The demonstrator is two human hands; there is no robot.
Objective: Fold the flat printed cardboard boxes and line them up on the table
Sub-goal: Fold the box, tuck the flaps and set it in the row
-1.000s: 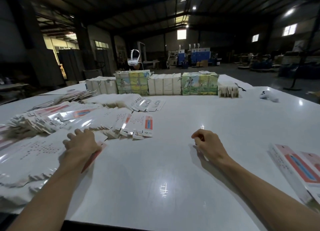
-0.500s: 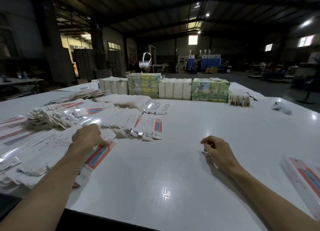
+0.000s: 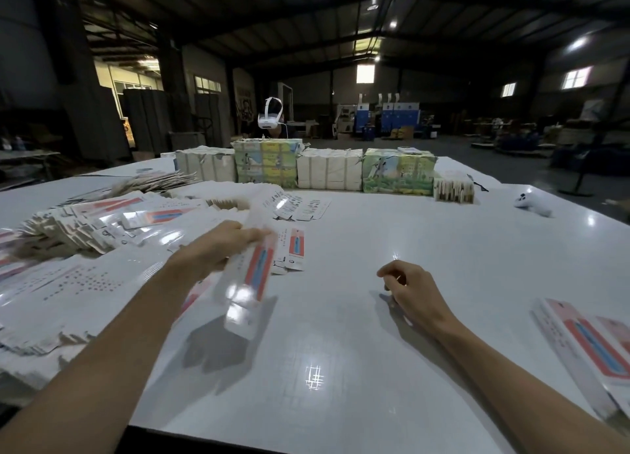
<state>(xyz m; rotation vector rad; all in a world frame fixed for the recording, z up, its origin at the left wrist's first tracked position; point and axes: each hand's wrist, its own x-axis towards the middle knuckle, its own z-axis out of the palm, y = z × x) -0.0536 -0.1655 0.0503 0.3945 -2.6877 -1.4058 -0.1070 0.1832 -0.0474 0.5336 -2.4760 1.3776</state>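
Though it blurs, the flat box (image 3: 250, 276) shows a red stripe.

The hall is dim, lit by small ceiling lamps (image 3: 392, 24) and pale windows (image 3: 365, 73) in the far wall, with a yellowish glow at far left. The glossy white bench (image 3: 392, 334) throws back glare, strongest in a grid-shaped spot near its front edge. The flat box (image 3: 250, 276) in the left hand (image 3: 218, 249) is smeared by motion blur and casts a soft shadow. Roof beams (image 3: 511, 7) bow toward the edges.
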